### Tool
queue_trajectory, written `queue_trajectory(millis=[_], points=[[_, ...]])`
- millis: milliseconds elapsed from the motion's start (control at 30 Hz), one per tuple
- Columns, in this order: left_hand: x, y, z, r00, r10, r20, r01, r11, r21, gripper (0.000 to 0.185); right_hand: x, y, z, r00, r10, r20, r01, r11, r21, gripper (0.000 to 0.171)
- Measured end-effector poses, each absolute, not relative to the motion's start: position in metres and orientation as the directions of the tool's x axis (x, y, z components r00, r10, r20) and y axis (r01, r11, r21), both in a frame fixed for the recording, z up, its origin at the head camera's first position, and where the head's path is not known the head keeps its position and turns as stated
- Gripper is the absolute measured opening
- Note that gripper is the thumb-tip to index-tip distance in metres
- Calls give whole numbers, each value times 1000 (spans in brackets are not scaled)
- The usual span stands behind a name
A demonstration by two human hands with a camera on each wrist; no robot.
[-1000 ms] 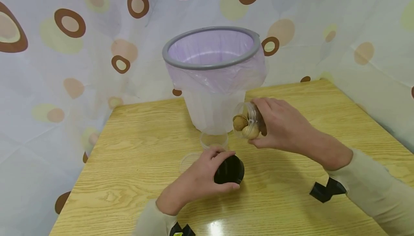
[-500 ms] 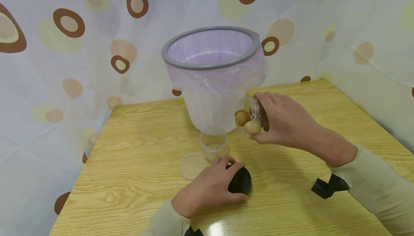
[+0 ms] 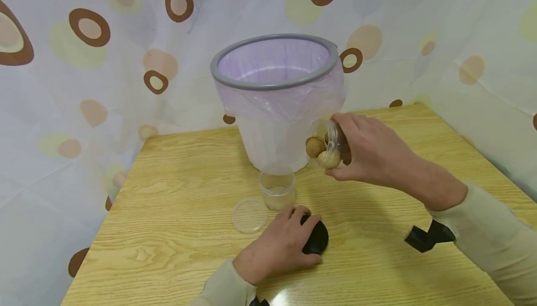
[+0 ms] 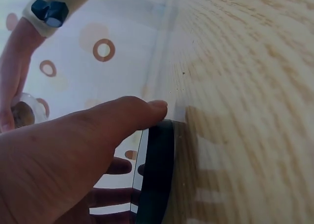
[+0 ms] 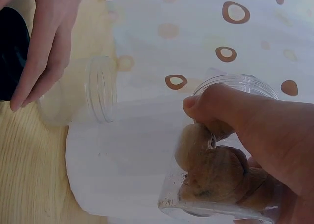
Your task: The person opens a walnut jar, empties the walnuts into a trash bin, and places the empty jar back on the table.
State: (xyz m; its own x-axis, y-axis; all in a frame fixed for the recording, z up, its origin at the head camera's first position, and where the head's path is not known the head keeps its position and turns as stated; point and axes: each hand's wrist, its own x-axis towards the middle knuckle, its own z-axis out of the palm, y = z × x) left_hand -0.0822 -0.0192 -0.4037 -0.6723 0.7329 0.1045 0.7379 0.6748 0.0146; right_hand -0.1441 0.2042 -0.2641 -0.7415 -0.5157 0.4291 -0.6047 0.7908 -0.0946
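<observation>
My right hand (image 3: 373, 152) grips a clear plastic jar (image 5: 169, 197) by its side, lifted above the table in front of the bin. The jar is tilted, its mouth towards the left in the head view. Inside it are walnuts (image 5: 216, 175) and a paler, smooth round piece (image 3: 329, 158). My left hand (image 3: 283, 243) holds a round black lid (image 3: 317, 239) by its edge, thumb and fingers on opposite sides, low on the table. The left wrist view shows the lid (image 4: 159, 170) lying against the wood. Part of it is hidden under the fingers in the head view.
A second clear jar (image 3: 278, 198) stands uncovered just beyond my left hand, with a clear round lid (image 3: 249, 216) flat beside it. Behind is a white bin (image 3: 272, 142) with a grey rim and purple liner. A patterned cloth (image 3: 126, 54) hangs around the wooden table (image 3: 168, 231).
The left hand has carried the black lid right and nearer, down onto the table, turning it flat. The right hand has raised the walnut jar slightly, up and right.
</observation>
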Motion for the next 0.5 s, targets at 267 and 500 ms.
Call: queue_trajectory(millis=[267, 500], points=[[-81, -22, -399, -709, 702, 58, 705, 705, 77, 77, -144, 205, -261, -749, -507, 427, -596, 797, -99, 91], [-82, -27, -378, -708, 704, 56, 699, 689, 193, 70, -145, 205, -258, -727, -513, 456, -610, 787, -88, 89]])
